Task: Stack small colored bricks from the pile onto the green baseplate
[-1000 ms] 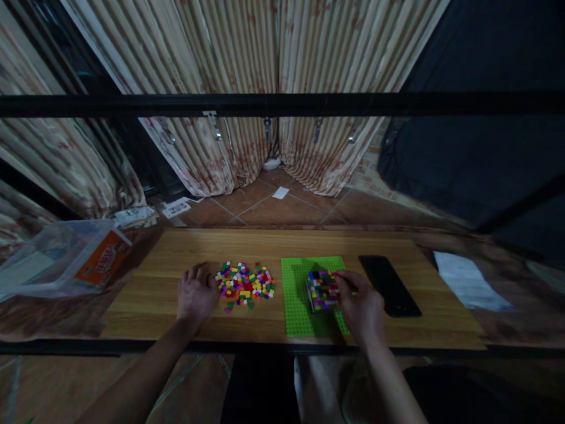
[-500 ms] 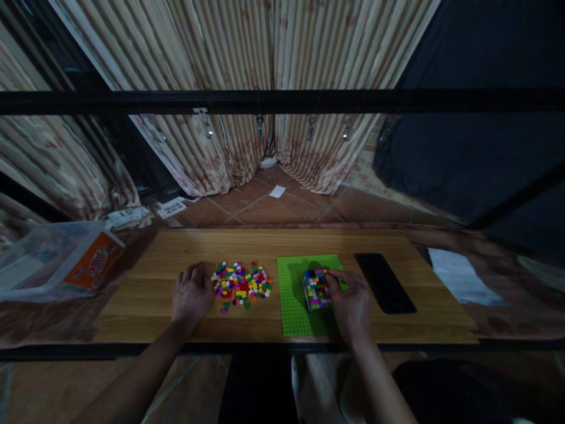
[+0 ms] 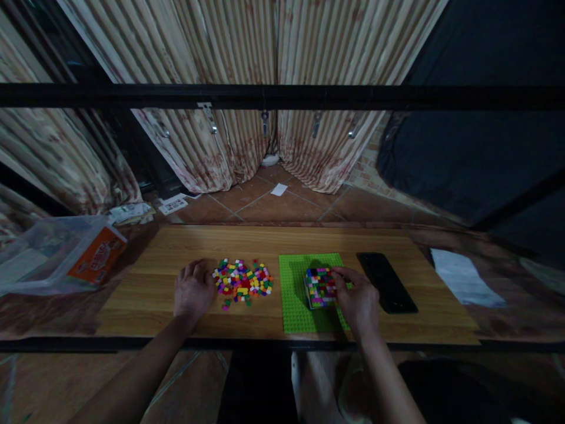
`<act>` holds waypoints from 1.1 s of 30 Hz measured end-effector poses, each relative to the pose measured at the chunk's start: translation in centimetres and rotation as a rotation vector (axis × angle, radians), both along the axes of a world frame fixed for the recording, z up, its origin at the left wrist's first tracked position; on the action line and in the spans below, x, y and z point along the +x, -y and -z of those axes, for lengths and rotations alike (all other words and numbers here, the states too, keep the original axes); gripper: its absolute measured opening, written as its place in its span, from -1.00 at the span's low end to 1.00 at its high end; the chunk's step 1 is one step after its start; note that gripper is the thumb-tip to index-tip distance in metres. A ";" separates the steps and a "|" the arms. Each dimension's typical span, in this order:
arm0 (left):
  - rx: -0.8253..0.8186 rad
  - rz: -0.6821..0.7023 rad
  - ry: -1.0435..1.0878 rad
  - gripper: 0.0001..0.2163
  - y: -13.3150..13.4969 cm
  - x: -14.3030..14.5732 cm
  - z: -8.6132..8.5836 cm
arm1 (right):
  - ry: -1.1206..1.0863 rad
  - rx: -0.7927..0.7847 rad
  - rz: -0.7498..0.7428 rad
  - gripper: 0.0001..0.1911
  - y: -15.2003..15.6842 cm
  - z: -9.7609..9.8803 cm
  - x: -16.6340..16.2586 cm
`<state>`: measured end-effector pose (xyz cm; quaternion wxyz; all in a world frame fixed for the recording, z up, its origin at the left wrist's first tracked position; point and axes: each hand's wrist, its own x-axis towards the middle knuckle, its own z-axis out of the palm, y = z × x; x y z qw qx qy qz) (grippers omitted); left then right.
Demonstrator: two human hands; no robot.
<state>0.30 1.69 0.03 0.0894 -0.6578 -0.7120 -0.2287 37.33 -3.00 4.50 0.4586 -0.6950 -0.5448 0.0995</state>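
Observation:
A multicoloured block of small bricks [image 3: 320,287] stands on a green baseplate [image 3: 295,294] on the wooden table [image 3: 282,241]. My right hand [image 3: 358,300] rests against the block's right side, fingers curled onto its top edge. A pile of loose coloured bricks [image 3: 242,281] lies left of the baseplate. My left hand [image 3: 192,288] lies palm down on the table, fingers slightly spread, its fingertips just at the pile's left edge and holding nothing.
A black phone [image 3: 386,281] lies right of the baseplate. A clear plastic box with an orange label [image 3: 66,253] sits off the table's left end. White paper [image 3: 463,277] lies at the right. A black bar [image 3: 282,95] crosses the view above; curtains hang behind.
Both hands stay in place; only the view has shifted slightly. My right hand keeps touching the brick block.

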 end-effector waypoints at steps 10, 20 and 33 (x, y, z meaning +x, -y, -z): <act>-0.016 -0.004 0.001 -0.64 0.0 -0.1 0.0 | -0.149 0.002 0.013 -0.64 -0.9 1.1 0.0; -0.030 0.006 0.004 -0.64 0.1 0.0 -0.2 | -0.180 0.006 -0.094 -0.64 -1.4 1.5 0.3; -0.020 0.011 0.019 -0.63 0.1 0.2 -0.5 | -0.088 -0.019 -0.126 -0.63 -1.8 1.8 0.4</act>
